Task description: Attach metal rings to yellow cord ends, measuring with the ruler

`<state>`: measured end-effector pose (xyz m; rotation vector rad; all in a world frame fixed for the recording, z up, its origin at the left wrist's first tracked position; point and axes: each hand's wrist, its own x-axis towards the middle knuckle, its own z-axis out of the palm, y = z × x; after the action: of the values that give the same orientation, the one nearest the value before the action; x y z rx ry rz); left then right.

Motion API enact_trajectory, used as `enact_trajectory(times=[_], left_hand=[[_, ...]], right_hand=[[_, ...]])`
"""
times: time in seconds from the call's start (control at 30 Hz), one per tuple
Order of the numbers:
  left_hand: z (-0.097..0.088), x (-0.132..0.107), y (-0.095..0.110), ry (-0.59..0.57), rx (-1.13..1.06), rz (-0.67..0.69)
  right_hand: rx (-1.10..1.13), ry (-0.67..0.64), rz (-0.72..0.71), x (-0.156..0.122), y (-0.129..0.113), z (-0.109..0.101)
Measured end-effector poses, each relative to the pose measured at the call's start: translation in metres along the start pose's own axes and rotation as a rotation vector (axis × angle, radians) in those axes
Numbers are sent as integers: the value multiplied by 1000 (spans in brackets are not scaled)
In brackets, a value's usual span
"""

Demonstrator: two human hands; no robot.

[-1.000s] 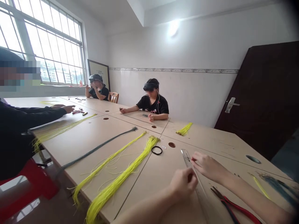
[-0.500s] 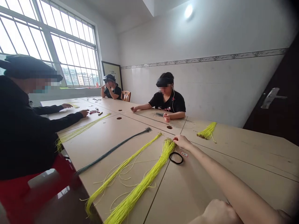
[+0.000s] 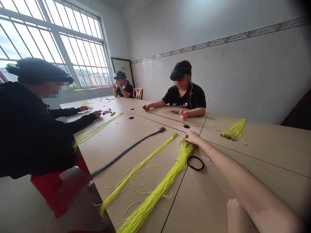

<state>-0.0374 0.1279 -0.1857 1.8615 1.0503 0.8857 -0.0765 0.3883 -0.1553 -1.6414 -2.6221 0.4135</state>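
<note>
My right hand [image 3: 193,137] reaches far across the pale wooden table [image 3: 255,155] and rests on the far end of a thick bundle of yellow wires [image 3: 160,191], its fingers curled over the wire tips. Just right of the bundle lie a black rubber ring [image 3: 195,162] and a small white label [image 3: 205,158]. My left hand [image 3: 234,213] shows only in part at the bottom edge, close to my right forearm, with its fingers out of sight.
A thinner yellow bundle [image 3: 145,161] and a dark wire bundle [image 3: 126,152] lie to the left. A short yellow bundle [image 3: 234,131] sits far right. A person in black [image 3: 186,94] sits opposite, another [image 3: 29,123] on a red stool [image 3: 55,187] at left, a third [image 3: 122,87] by the window.
My right hand left the ruler and stretched out to the far end of the thick yellow bundle. My view turned left, so the ruler and red pliers dropped out of sight.
</note>
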Motion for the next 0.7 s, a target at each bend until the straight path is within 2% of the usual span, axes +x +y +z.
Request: enact_trajectory(times=[0.2, 0.43, 0.7], left_hand=[[0, 8, -1, 24, -33, -20], [10, 8, 4, 20, -34, 11], [4, 5, -1, -6, 14, 84]], right_hand=[[19, 20, 13, 5, 4, -1], [4, 27, 24, 2, 10, -3], [-26, 32, 12, 10, -3, 4]])
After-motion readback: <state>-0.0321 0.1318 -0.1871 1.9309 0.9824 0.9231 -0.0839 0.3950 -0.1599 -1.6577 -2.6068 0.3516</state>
